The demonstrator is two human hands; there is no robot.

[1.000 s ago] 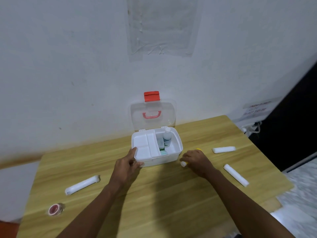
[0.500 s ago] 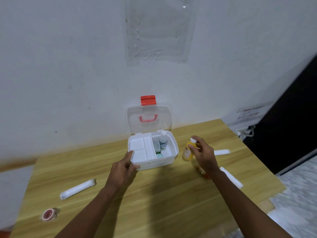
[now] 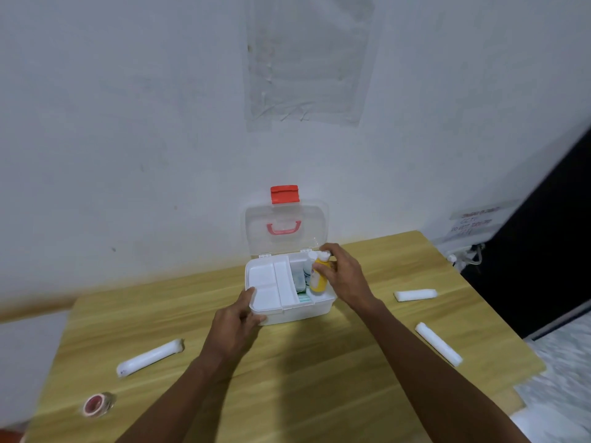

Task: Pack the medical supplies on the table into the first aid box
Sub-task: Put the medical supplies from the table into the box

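The white first aid box (image 3: 297,311) stands open on the wooden table (image 3: 287,378), its clear lid (image 3: 287,228) with a red latch leaning back toward the wall. My left hand (image 3: 238,324) grips the box's front left corner. My right hand (image 3: 343,276) holds a small yellow bottle (image 3: 318,278) with a white cap upright over the box's right compartment, beside a white bottle inside. A white inner tray (image 3: 267,282) fills the box's left side.
Three white gauze rolls lie on the table: one at the left (image 3: 150,358), two at the right (image 3: 415,295) (image 3: 438,344). A tape roll (image 3: 96,405) sits near the front left corner. The wall is right behind the box.
My right hand picked the yellow bottle up off the table right of the box and carried it left over the box's right compartment. My left hand stayed on the box.
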